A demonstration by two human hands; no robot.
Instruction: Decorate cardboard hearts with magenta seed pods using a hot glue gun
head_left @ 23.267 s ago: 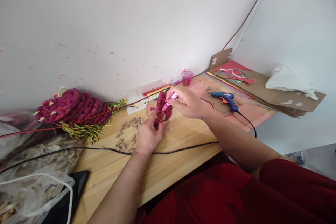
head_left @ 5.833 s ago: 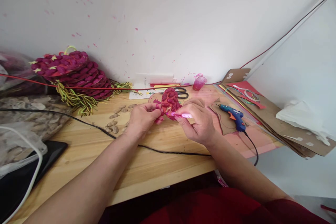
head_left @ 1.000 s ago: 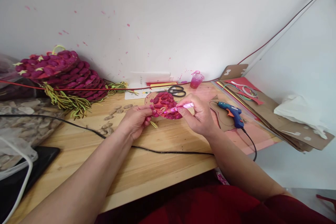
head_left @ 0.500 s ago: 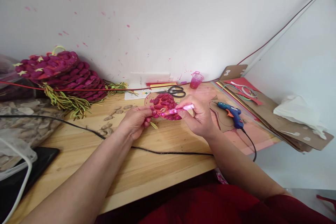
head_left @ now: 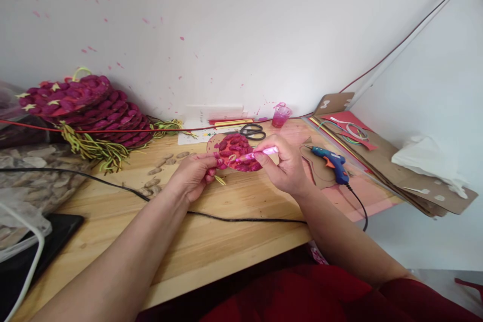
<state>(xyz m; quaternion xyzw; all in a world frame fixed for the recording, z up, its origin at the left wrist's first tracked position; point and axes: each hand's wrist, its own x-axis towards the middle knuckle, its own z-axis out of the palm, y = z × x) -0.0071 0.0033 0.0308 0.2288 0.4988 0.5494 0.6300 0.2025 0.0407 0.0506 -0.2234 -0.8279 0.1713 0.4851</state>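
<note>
Tipped flatter since earlier, the peanut-studded disc (head_left: 234,145) has my left hand (head_left: 193,173) pinching its rim, likely for steadiness; my right hand (head_left: 284,167) pinches a paintbrush (head_left: 246,156) over it.

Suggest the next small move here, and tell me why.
Probably dab the brush-like tool across the pale spot on the disc: the right hand holds its tip at that spot, the surrounding lumps look magenta, and the left hand grips the disc's edge.

One head-worn view, looking forward and down from the near side of a wooden table (head_left: 226,244), facing the white wall (head_left: 226,15) behind it, wide, fairly near to the left hand (head_left: 194,175) and right hand (head_left: 282,167) in mid-frame
</note>
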